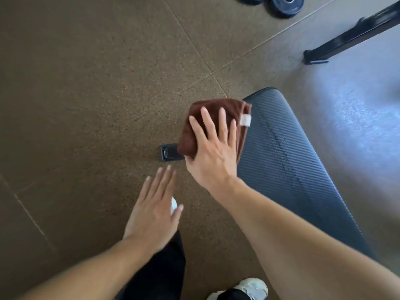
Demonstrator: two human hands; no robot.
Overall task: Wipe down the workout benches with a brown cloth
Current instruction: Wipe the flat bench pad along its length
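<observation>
A dark ribbed workout bench pad (pixel 287 161) runs from the middle of the view toward the lower right, with a streak of wet drops along its length. A folded brown cloth (pixel 216 113) with a white tag lies over the pad's left edge near its far end. My right hand (pixel 213 152) presses flat on the cloth with straight, spread fingers. My left hand (pixel 154 210) hovers over the floor to the left of the bench, fingers straight, holding nothing.
The brown speckled rubber floor (pixel 97 94) surrounds the bench. A black bench foot (pixel 170 153) shows under the cloth. Two weight plates (pixel 285 5) lie at the top. A black frame bar (pixel 350 35) crosses the upper right. My legs and white shoes (pixel 251 287) are below.
</observation>
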